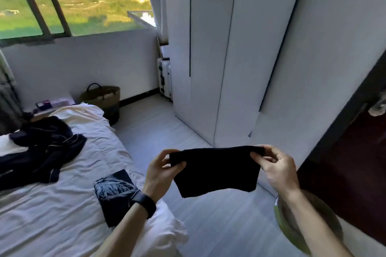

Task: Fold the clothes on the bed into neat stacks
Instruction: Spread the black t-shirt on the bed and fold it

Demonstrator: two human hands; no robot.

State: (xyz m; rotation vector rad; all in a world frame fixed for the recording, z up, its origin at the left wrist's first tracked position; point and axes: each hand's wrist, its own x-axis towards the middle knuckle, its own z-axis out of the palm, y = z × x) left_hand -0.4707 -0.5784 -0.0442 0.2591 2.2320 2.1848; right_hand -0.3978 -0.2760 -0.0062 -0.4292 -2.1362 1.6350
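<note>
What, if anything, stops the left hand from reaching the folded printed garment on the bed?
Likely yes, it can reach: the folded printed garment lies uncovered on the bed, near the left hand. Only its pinch on the black cloth occupies it.

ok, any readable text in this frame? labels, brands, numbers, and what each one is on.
No readable text anywhere in the frame.
On the folded dark garment lying on the bed: a white graphic print, no words I can make out.
On the purple item on the bedside table: too blurred to read.
On the black wristband: nothing visible.
On the black cloth: plain, no label showing.
</note>
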